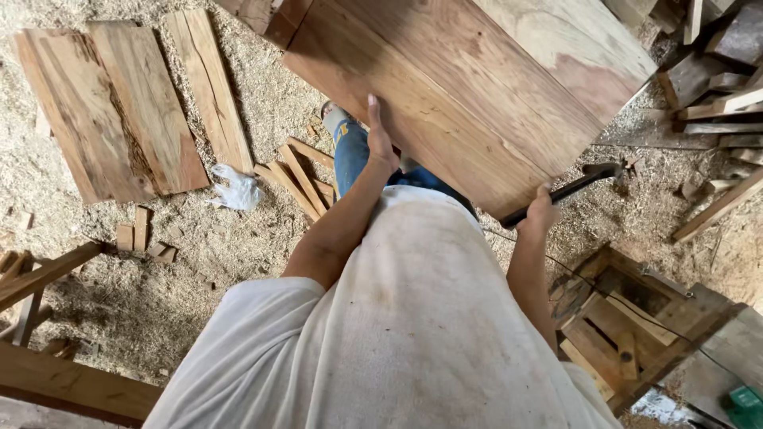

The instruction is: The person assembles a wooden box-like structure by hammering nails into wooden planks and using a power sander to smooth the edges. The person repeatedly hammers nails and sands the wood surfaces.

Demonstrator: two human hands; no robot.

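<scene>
We see the wide wood panel [469,79] centre-far, tilted, our left hand [380,139] flat and open against its near edge, right hand [540,213] clamped on a black hammer [566,191] beneath it, planks [119,103] far left on sawdust [262,230].

A loose white short-sleeved shirt [413,318] (smudged with grey dust) fills the lower centre; blue jeans [354,155] show above it.

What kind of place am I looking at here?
Most likely a rough carpentry or woodworking shed. Sawdust covers the ground, cut planks and offcuts lie about, and the left hand steadies a big wooden panel while the right hand grips a hammer.
</scene>
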